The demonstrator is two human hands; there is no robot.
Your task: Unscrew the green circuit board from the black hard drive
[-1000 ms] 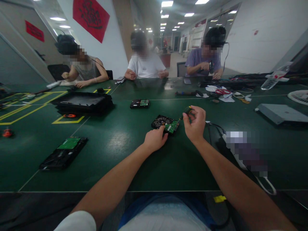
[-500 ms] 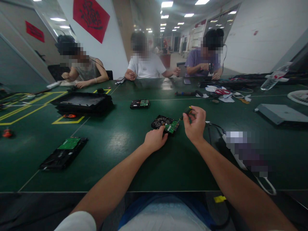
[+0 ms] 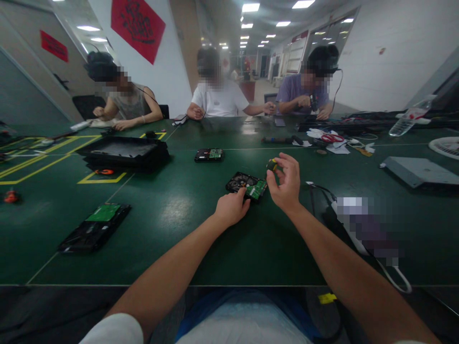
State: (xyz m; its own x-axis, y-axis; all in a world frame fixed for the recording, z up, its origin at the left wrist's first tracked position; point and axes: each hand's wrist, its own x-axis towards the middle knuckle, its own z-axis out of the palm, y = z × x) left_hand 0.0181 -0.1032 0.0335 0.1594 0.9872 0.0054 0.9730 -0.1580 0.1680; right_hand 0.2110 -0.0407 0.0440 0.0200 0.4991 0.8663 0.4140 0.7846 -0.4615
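Observation:
A hard drive with a green circuit board lies on the green table in front of me. My left hand grips its near edge, index finger on top and thumb at the side. Just right of the drive, my right hand pinches a screwdriver by its black and yellow handle. The shaft and tip are hidden behind my fingers, so I cannot tell whether the tip touches the board.
Other hard drives lie at the left and farther back. Black trays stand at the left. On the right are a grey metal box, a white power bank-like object with a cable, and a bottle. Three people sit opposite.
My right hand has shifted a little left and closer to the drive, and the screwdriver's handle has turned with it. My left hand stays on the drive.

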